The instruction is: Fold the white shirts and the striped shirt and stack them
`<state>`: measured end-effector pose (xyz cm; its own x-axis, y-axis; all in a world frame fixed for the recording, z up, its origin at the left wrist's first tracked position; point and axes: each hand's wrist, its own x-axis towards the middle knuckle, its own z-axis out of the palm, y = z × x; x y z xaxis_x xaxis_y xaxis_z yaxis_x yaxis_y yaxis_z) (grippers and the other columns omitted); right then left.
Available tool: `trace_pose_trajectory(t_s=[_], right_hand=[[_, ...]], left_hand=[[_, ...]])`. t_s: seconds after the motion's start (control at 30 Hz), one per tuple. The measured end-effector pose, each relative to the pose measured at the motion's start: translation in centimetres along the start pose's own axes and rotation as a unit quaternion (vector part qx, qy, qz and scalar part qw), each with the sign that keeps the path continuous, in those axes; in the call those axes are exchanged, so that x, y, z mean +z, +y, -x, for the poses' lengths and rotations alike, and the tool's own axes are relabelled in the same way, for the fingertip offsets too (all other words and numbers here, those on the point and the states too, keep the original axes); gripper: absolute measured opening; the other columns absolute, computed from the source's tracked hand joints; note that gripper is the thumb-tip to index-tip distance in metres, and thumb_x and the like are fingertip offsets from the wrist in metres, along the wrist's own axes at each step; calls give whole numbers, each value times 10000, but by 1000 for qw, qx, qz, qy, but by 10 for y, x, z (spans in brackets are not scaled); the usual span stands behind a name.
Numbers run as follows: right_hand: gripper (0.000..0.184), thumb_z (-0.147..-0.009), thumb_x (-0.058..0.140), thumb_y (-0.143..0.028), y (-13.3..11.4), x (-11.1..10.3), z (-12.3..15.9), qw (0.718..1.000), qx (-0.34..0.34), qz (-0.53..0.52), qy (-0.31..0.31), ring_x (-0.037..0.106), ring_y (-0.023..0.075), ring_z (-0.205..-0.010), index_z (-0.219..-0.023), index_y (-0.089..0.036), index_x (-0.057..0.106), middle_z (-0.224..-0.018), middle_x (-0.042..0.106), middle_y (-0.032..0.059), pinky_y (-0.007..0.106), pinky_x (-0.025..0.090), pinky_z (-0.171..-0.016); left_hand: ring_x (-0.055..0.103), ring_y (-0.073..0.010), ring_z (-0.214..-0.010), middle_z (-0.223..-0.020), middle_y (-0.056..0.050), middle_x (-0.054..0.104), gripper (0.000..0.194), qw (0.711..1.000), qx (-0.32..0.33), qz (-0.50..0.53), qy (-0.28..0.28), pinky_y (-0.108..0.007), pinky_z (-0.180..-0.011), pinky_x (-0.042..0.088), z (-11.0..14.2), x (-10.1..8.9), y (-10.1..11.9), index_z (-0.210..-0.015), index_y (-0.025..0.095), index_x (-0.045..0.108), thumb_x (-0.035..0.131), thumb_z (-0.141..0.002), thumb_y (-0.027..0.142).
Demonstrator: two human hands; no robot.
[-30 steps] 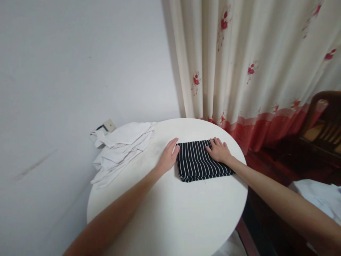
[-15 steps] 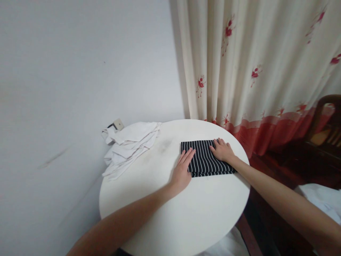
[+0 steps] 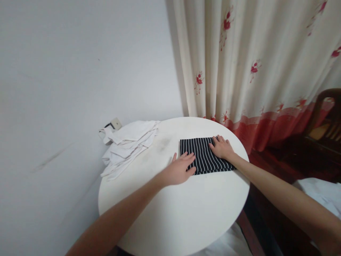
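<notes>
A folded black cloth with thin white stripes (image 3: 203, 156) lies flat on the round white table (image 3: 170, 217). At its left edge is my left hand (image 3: 179, 171), fingers spread, with the fingertips over the stripes and the thumb by the near left corner. My right hand (image 3: 221, 147) rests on the cloth's far right part, palm down and fingers apart. Neither hand grasps the fabric. What kind of item the striped cloth is, its folds do not show.
A crumpled white cloth (image 3: 130, 142) lies at the table's left edge, partly hanging over. Behind it a socket (image 3: 116, 123) sits on the wall. A flowered curtain (image 3: 239, 64) hangs behind the table, and a wooden chair (image 3: 326, 117) stands at the right.
My left hand has turned, its fingers now pointing more to the right across the cloth's left edge and spread wider. My right hand stays in place on the cloth. The view has shifted slightly.
</notes>
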<state>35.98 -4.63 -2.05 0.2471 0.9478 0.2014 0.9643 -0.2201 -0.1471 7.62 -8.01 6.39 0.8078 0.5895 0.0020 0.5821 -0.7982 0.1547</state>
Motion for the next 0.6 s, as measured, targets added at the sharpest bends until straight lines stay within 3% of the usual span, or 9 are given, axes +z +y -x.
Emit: trace_pose_trajectory(t_s=[0.07, 0.13, 0.23, 0.37, 0.5, 0.6], right_hand=[[662, -1019, 261, -519, 0, 0, 1, 1000, 0, 0, 3, 281, 345, -1475, -1524, -107, 376, -1599, 323, 218, 554, 246, -1148], [655, -1017, 269, -519, 0, 0, 1, 1000, 3, 1, 6, 284, 343, -1473, -1525, -120, 377, -1601, 322, 210, 558, 249, -1143], [648, -1014, 282, -514, 0, 1, 2, 1000, 8, 6, 8, 306, 346, -1463, -1524, -128, 383, -1597, 334, 204, 561, 262, -1135], [623, -1010, 301, -491, 1, -1, 4, 1000, 5, 11, 18, 340, 346, -1445, -1507, -133, 413, -1576, 376, 203, 551, 291, -1118], [582, -995, 356, -404, -8, -13, 12, 995, -2, 49, 92, 297, 375, -1463, -1461, -72, 462, -1572, 366, 235, 601, 221, -1139], [549, -976, 359, -259, -22, -19, 23, 982, -71, 81, 155, 196, 345, -1510, -1470, -33, 437, -1610, 298, 224, 573, 120, -1188]], left_hand=[[355, -238, -1470, -1579, -82, 406, 525, 997, -9, 20, 78, -471, -1223, 258, -22, -17, -3, -1516, 196, 414, 275, -1054, 403], [377, -231, -1456, -1554, -97, 445, 534, 993, -6, 2, 122, -438, -1212, 281, -49, -18, -5, -1489, 163, 455, 230, -1065, 395], [292, -300, -1493, -1604, -92, 359, 569, 997, 27, -45, 59, -538, -1209, 234, -80, 4, -7, -1511, 197, 432, 246, -1058, 485], [180, -352, -1523, -1661, -54, 215, 635, 996, 50, -72, -11, -623, -1200, 148, -89, 38, -9, -1563, 312, 332, 213, -1024, 626], [149, -367, -1527, -1669, -37, 194, 637, 996, 46, -72, -10, -626, -1195, 142, -84, 44, -10, -1565, 353, 315, 172, -1017, 643], [157, -360, -1526, -1666, -38, 204, 634, 996, 43, -73, -16, -616, -1201, 133, -85, 41, -10, -1553, 339, 348, 175, -1019, 635]])
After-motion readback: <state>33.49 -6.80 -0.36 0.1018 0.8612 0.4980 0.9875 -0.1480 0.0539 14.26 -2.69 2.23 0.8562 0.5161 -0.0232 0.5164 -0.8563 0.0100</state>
